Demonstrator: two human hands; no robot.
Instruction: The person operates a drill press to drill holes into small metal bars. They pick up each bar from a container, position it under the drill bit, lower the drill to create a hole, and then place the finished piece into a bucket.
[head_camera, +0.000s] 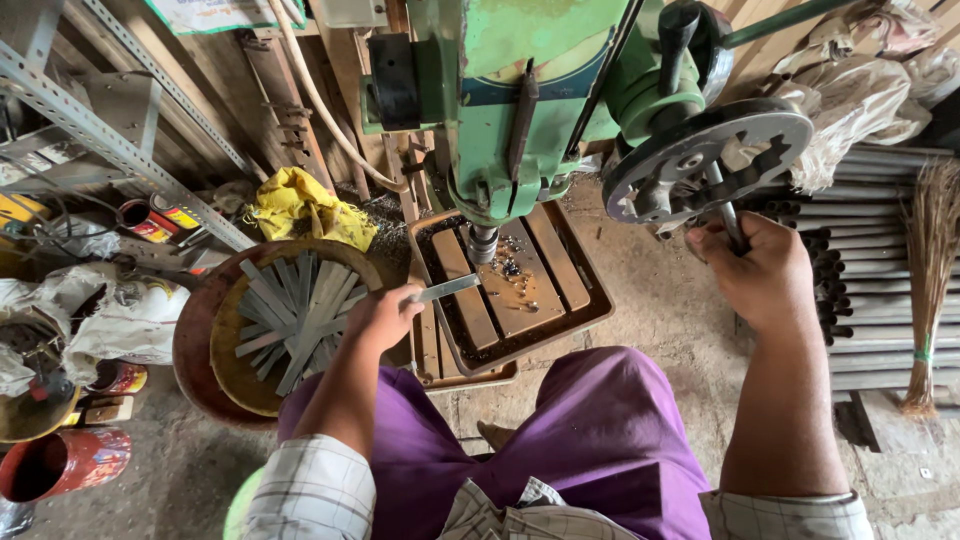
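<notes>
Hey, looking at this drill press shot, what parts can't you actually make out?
All in the head view:
- Drill bit tip: the green drill press head hangs over it, so contact with the metal strip is unclear.
- Left hand fingertips: curled under the strip's end.
- Feed handle: its grip is wrapped by the right hand.
- Red pot: cut off by the left edge.
- Debris on the slotted table: too small.

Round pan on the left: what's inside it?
The pan holds a loose pile of flat grey metal strips. The left hand, holding one strip, and forearm cover its right edge.
</notes>
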